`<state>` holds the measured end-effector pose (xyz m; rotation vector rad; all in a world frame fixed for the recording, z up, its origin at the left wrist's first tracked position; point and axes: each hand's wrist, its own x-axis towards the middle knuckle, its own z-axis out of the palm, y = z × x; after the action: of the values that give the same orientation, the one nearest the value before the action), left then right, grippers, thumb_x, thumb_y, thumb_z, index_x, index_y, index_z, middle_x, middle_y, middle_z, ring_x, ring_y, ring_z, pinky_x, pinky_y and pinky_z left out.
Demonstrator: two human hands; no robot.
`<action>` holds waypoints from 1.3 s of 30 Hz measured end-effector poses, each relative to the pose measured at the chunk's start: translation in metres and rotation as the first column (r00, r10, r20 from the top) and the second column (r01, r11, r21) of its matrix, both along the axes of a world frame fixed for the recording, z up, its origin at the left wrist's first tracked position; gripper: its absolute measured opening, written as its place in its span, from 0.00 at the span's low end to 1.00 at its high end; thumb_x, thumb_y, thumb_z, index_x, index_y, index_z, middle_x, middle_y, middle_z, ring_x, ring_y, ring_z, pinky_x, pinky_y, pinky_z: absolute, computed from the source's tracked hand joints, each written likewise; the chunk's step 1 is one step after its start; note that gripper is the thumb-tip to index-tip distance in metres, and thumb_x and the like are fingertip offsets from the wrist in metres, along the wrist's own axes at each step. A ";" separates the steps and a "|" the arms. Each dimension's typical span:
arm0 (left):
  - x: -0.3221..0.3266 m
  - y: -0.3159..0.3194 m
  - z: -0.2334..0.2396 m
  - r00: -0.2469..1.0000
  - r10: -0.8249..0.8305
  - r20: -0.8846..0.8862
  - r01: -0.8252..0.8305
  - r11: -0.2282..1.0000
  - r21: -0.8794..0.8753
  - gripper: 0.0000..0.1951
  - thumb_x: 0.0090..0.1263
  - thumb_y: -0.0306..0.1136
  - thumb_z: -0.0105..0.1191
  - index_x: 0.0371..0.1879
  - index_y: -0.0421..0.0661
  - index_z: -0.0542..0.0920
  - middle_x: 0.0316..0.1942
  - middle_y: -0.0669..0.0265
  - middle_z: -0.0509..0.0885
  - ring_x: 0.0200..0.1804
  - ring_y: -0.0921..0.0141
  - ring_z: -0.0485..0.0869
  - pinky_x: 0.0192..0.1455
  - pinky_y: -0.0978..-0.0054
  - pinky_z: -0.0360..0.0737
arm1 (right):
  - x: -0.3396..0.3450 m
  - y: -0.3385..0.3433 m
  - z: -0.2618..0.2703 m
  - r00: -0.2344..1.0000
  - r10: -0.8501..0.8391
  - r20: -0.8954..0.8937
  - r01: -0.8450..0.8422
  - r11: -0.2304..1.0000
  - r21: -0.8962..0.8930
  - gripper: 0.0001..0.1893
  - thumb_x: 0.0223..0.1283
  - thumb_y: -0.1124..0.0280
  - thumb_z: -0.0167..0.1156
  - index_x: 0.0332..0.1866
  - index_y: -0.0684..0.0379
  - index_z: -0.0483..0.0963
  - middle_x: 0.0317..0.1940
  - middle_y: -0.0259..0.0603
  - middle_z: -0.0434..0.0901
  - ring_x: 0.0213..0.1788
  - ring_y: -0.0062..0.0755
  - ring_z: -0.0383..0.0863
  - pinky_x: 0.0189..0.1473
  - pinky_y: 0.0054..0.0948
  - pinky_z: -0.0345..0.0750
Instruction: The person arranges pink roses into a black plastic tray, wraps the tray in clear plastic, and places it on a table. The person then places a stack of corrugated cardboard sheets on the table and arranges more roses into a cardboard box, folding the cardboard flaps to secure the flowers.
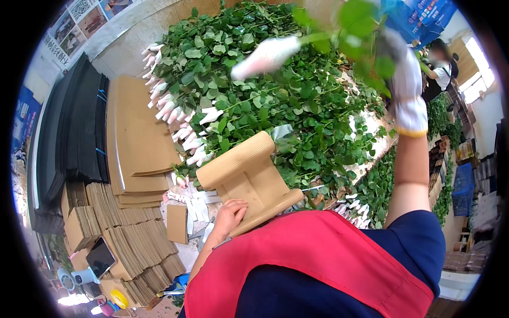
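Note:
My right hand (399,67), in a white and grey work glove with a yellow-edged cuff, is raised at the upper right around a leafy green stem. At that stem's left end is a rose bud in a white sleeve (267,57), blurred and held above the other flowers. My bare left hand (232,214) lies with curled fingers on the left edge of a corrugated cardboard sheet (254,187). Both ends of the sheet are rolled up, and its near end is against my red apron (294,246). Whether my left fingers pinch the sheet is hidden.
Behind the cardboard lies a broad heap of leafy stems (254,95) with white-sleeved buds. Brown cardboard sheets (139,135), black sheets (79,131) and folded cardboard stacks (135,242) fill the left. A phone (101,257) leans there. Another person (439,75) stands at far right.

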<state>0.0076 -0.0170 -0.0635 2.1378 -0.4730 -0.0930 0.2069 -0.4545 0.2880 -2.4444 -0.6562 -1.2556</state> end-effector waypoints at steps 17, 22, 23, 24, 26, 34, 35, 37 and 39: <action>0.010 -0.009 0.018 0.976 -0.070 -0.205 0.077 0.997 0.027 0.26 0.57 0.32 0.71 0.58 0.49 0.83 0.51 0.58 0.80 0.57 0.56 0.79 0.61 0.64 0.76 | 0.140 0.144 -0.230 0.575 -0.231 -0.785 -0.095 0.934 -0.344 0.18 0.59 0.70 0.61 0.56 0.55 0.78 0.52 0.55 0.83 0.55 0.51 0.84 0.55 0.43 0.81; 0.010 -0.005 0.013 0.971 0.037 -0.236 -0.036 0.999 0.007 0.22 0.58 0.34 0.70 0.53 0.46 0.84 0.52 0.57 0.81 0.55 0.56 0.81 0.60 0.64 0.77 | 0.134 0.129 -0.175 0.895 -0.115 -0.431 -0.003 0.965 -0.262 0.11 0.60 0.67 0.59 0.45 0.54 0.82 0.34 0.48 0.86 0.36 0.52 0.87 0.39 0.44 0.84; 0.010 -0.003 0.007 0.969 0.041 -0.244 -0.040 0.999 0.007 0.21 0.59 0.34 0.69 0.53 0.46 0.84 0.52 0.56 0.82 0.56 0.56 0.81 0.61 0.64 0.77 | 0.114 0.120 -0.150 0.945 -0.081 -0.316 -0.004 0.965 -0.260 0.10 0.60 0.68 0.60 0.45 0.54 0.82 0.33 0.46 0.86 0.34 0.50 0.87 0.37 0.43 0.84; 0.011 -0.004 0.008 0.958 0.055 -0.283 -0.063 0.998 -0.022 0.20 0.60 0.34 0.68 0.52 0.46 0.85 0.51 0.56 0.83 0.55 0.56 0.82 0.59 0.64 0.78 | 0.085 0.111 -0.124 0.965 -0.047 -0.259 -0.017 0.971 -0.238 0.10 0.58 0.69 0.62 0.45 0.54 0.81 0.32 0.46 0.85 0.33 0.49 0.86 0.37 0.42 0.84; 0.013 -0.002 0.006 0.929 0.080 -0.360 -0.111 0.992 -0.066 0.20 0.60 0.34 0.68 0.52 0.44 0.84 0.49 0.58 0.84 0.51 0.59 0.83 0.57 0.66 0.79 | 0.017 0.099 -0.076 0.971 -0.010 -0.237 -0.050 0.969 -0.243 0.13 0.52 0.73 0.66 0.45 0.55 0.81 0.32 0.45 0.85 0.33 0.46 0.86 0.37 0.40 0.84; 0.020 0.000 0.009 0.955 0.070 -0.290 -0.082 0.996 -0.030 0.21 0.60 0.36 0.68 0.51 0.40 0.82 0.45 0.58 0.84 0.44 0.63 0.85 0.48 0.69 0.81 | -0.005 -0.091 -0.127 0.754 -0.422 -0.503 0.467 0.883 -0.042 0.13 0.64 0.78 0.59 0.52 0.57 0.81 0.49 0.48 0.86 0.50 0.43 0.86 0.50 0.32 0.81; 0.020 0.000 0.006 0.965 0.059 -0.256 -0.070 0.997 -0.032 0.21 0.60 0.36 0.68 0.51 0.40 0.81 0.46 0.57 0.84 0.44 0.62 0.85 0.49 0.68 0.81 | 0.003 -0.123 -0.137 0.648 -0.516 -0.560 0.614 0.789 -0.015 0.12 0.69 0.72 0.59 0.54 0.58 0.81 0.44 0.44 0.87 0.44 0.41 0.86 0.48 0.31 0.80; 0.013 -0.003 0.003 0.986 0.044 -0.163 -0.057 0.995 -0.076 0.22 0.61 0.34 0.67 0.53 0.41 0.81 0.50 0.55 0.82 0.50 0.57 0.83 0.54 0.65 0.80 | 0.013 -0.131 -0.132 0.862 -0.173 -0.476 0.443 0.715 0.541 0.12 0.70 0.66 0.60 0.52 0.60 0.81 0.41 0.41 0.87 0.40 0.35 0.86 0.44 0.33 0.81; 0.005 0.001 -0.010 0.999 0.039 0.019 -0.037 0.996 -0.085 0.22 0.61 0.33 0.66 0.55 0.42 0.80 0.52 0.54 0.82 0.53 0.55 0.82 0.57 0.64 0.79 | 0.018 -0.101 -0.104 0.969 0.105 -0.223 0.141 0.505 0.851 0.14 0.71 0.61 0.61 0.50 0.61 0.81 0.39 0.39 0.86 0.39 0.30 0.86 0.39 0.33 0.82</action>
<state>0.0125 -0.0161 -0.0738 2.0655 -0.4399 -0.0292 0.2252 -0.5556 0.1841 -1.6615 0.1162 -0.9033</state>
